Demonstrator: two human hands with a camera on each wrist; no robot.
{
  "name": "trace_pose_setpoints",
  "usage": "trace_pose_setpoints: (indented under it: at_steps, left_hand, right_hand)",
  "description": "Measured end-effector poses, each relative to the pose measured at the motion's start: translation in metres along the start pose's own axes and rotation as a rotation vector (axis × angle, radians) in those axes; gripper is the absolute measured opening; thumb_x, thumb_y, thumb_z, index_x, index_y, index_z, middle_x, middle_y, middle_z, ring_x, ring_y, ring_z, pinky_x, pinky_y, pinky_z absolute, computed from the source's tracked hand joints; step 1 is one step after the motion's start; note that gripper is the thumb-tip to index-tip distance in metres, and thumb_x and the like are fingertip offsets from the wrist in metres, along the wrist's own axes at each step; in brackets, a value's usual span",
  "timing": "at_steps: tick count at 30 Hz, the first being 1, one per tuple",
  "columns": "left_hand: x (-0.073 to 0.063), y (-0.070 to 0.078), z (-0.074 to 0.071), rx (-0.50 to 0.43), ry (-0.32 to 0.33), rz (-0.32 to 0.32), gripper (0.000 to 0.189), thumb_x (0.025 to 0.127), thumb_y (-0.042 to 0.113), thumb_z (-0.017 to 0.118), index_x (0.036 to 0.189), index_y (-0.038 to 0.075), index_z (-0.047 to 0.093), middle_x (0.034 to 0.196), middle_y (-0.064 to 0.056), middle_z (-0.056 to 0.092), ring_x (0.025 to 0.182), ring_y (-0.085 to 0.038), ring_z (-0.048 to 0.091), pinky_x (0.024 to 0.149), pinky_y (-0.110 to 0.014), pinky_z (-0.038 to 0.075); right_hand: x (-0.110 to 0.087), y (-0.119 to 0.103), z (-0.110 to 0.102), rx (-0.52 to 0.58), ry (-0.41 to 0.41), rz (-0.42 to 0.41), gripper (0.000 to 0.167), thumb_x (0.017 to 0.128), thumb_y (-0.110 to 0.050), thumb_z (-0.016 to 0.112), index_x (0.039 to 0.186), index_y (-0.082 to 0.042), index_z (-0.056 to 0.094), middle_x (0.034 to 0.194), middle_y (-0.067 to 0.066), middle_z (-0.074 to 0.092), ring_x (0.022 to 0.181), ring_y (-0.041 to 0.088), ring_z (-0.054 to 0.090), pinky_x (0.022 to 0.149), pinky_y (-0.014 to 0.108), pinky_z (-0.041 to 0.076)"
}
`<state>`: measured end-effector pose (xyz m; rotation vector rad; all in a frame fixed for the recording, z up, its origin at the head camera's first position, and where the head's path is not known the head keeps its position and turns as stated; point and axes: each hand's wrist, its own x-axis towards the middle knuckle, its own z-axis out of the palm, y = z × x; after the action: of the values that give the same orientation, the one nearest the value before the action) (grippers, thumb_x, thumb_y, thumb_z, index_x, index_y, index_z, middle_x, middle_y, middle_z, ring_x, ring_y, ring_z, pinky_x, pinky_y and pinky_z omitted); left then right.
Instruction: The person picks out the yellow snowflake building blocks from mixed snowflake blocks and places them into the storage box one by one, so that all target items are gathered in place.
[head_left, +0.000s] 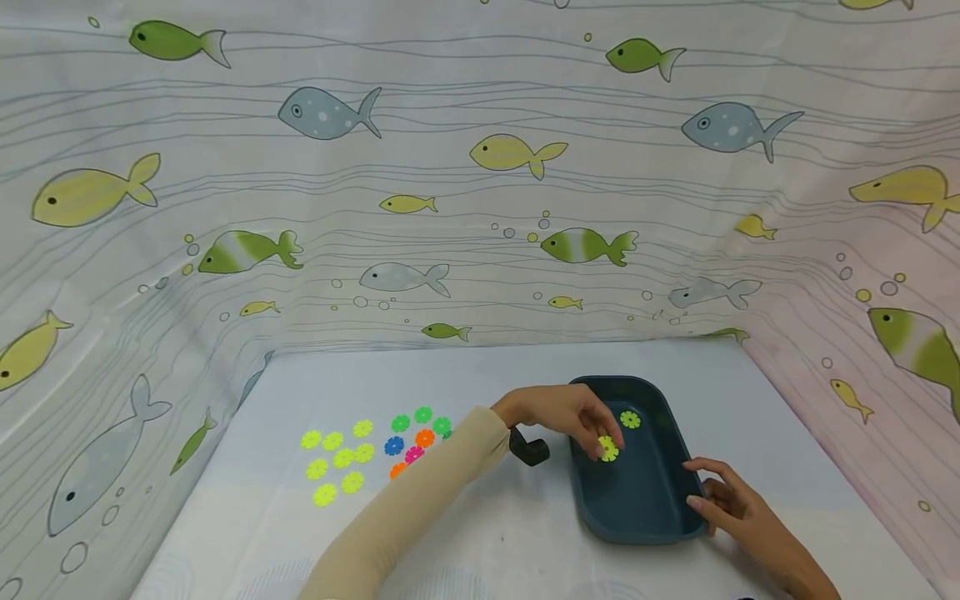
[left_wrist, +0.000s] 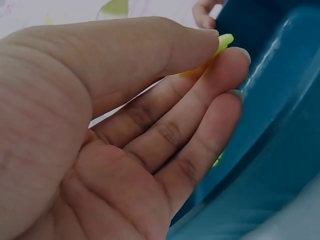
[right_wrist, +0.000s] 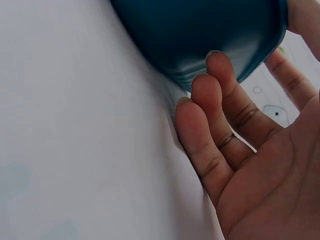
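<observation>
My left hand [head_left: 564, 412] is over a dark blue tray [head_left: 637, 504], pinching a yellow notched plastic disc [head_left: 608, 449] between thumb and fingers. In the left wrist view that disc's edge [left_wrist: 226, 42] sticks out past the thumb tip. Another yellow disc [head_left: 630, 419] lies on the tray's floor toward the far end. My right hand [head_left: 738, 512] holds the tray's right side, with curled fingers. In the right wrist view, fingertips [right_wrist: 220, 67] lie against the tray's outer wall [right_wrist: 200, 30], and part of the hand is out of frame.
Several yellow discs [head_left: 342, 457] lie spread out on the left of the white table [head_left: 495, 550]. Beside them is a group of green, blue, orange and pink discs [head_left: 424, 437], partly covered by the left sleeve [head_left: 427, 500]. A fish-patterned cloth [head_left: 480, 208] encloses the back and sides.
</observation>
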<state>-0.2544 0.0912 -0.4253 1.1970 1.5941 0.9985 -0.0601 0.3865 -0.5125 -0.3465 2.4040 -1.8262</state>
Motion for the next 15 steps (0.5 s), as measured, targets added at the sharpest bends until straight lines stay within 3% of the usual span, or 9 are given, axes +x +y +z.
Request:
trace_pose_setpoints:
  at_steps: [15]
  left_hand:
    - [0.026,0.002,-0.003,-0.026,-0.080,-0.055,0.027,0.092,-0.003,0.073,0.119,-0.001,0.072,0.100,-0.006,0.076,0.090,-0.023,0.074,0.086,-0.035,0.059]
  right_hand:
    - [0.001,-0.004,0.003,-0.004,0.003,-0.012,0.047,0.106,-0.001,0.053,0.149,-0.002,0.035,0.078,0.007,0.051,0.062,0.029,0.058,0.064,0.039,0.052]
